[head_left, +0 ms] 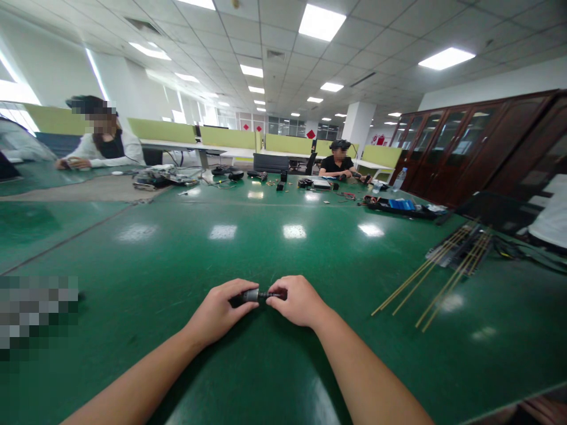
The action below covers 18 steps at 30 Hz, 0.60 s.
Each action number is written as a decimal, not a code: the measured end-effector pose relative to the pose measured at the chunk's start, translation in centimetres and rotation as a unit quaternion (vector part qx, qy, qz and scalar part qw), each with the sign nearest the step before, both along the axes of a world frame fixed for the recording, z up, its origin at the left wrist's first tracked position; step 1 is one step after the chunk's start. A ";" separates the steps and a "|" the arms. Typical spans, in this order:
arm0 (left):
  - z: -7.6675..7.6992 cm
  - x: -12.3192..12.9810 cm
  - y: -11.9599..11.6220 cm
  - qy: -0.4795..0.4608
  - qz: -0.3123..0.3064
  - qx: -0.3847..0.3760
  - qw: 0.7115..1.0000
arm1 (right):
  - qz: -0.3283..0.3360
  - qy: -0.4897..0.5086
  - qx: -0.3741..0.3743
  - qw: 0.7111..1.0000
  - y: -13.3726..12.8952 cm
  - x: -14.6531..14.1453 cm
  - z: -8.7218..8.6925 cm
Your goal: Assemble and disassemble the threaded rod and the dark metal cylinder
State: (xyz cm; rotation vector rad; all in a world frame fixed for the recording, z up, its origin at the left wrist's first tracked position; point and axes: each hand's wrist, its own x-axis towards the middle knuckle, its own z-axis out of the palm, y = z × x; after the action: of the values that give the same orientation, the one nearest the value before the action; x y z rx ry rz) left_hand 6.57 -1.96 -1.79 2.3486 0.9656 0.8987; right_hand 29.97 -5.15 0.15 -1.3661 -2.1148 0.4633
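Note:
Just above the green tabletop [248, 248], my left hand [221, 307] is closed around a short grey cylinder [251, 295] with a dark rear part. The thumb and fingers pinch it from both sides. Facing it, my right hand [299, 301] pinches a thin dark rod with ridges [267, 295], which lines up with the cylinder's end. Both pieces lie level between the hands. Whether the rod enters the cylinder or only touches it is too small to tell. My right fingers hide the rod's far end.
Several thin yellowish sticks [427, 277] lie at right. Behind them are a black tray with blue items [401, 205] and a water bottle [399, 179]. Electronic parts [170, 175] line the far edge. Two people [110, 150] sit across; a blurred-out object [35, 307] is at left.

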 end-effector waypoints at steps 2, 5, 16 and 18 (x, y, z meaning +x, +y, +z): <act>0.1 0.0 0.0 0.000 0.000 0.000 1.000 | -0.003 -0.002 -0.003 1.000 0.0 0.0 0.1; 0.1 0.0 -0.1 -0.001 -0.001 0.000 1.000 | -0.008 -0.005 -0.009 1.000 -0.1 0.0 0.1; 0.2 -0.1 -0.1 0.000 -0.005 0.007 1.000 | -0.002 0.001 -0.008 1.000 0.0 0.0 -0.2; 0.2 -0.1 -0.1 -0.002 -0.005 0.009 1.000 | -0.001 0.003 -0.009 1.000 0.0 0.0 -0.2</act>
State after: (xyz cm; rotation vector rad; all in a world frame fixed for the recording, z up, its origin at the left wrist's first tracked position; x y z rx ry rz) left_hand 6.51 -2.03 -1.61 2.3638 0.9471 0.9108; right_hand 30.00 -5.12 -0.01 -1.3754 -2.1095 0.4856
